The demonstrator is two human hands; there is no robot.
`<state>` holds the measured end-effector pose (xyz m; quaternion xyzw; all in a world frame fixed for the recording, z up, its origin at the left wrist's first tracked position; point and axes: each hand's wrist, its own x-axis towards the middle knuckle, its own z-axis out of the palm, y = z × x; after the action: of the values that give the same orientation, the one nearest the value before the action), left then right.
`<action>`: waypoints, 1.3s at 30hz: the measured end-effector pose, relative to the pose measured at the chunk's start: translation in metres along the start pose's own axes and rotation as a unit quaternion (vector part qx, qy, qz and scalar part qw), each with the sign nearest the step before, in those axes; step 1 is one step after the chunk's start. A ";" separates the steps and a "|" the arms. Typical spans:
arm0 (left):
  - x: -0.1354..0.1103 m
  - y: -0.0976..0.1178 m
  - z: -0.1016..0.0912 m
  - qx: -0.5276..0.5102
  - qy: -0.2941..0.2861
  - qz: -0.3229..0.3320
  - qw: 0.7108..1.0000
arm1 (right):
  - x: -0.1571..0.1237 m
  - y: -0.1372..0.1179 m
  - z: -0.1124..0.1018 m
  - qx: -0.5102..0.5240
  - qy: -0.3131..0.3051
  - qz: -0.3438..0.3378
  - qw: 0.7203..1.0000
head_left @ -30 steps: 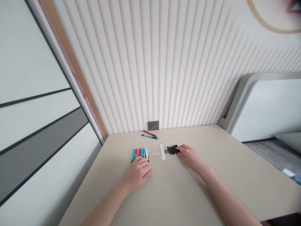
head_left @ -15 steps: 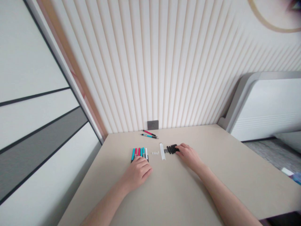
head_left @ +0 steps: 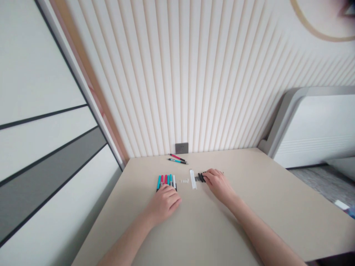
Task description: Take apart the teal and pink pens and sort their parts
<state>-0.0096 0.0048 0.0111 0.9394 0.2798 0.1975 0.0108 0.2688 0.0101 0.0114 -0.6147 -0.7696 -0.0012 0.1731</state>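
Note:
Side by side on the table lie several turquoise, pink and white pen barrels [head_left: 165, 179] with black lower ends. My left hand [head_left: 166, 201] rests over those ends, fingers loosely laid and not gripping. Further right, my right hand [head_left: 219, 184] bends its fingers down onto a row of black tube-like pen grips [head_left: 200, 177]. It covers most of the row, and its fingertips are partly hidden. Between the hands lie small white pieces [head_left: 184, 181] and a bundle of thin white sticks [head_left: 193, 179]. Small grey parts [head_left: 196, 178] sit between sticks and grips.
A pink pen [head_left: 176, 157] and a turquoise pen [head_left: 178, 161] lie near the back edge, below a dark wall socket [head_left: 182, 148]. A panelled cabinet [head_left: 63, 177] stands at the left. A grey-white headboard [head_left: 318, 118] is beyond the table [head_left: 266, 184] at the right.
My right hand has shifted left across the black grips and now covers more of them. A tiny dark tip shows behind its knuckles. My left hand stays on the barrels.

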 end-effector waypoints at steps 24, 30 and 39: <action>-0.020 -0.064 -0.011 0.029 0.167 -0.212 0.963 | 0.125 -0.047 0.044 -0.055 -0.125 0.015 0.990; -0.022 -0.067 -0.009 0.032 0.166 -0.206 0.964 | 0.122 -0.046 0.035 -0.034 -0.095 0.018 0.995; -0.017 -0.051 -0.008 -0.003 0.186 -0.177 0.966 | 0.035 -0.039 0.001 0.041 -0.018 -0.083 0.996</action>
<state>-0.0519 0.0377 0.0054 0.8217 0.4383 0.3643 -0.0041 0.2255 0.0335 0.0282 -0.5409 -0.8204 0.0276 0.1834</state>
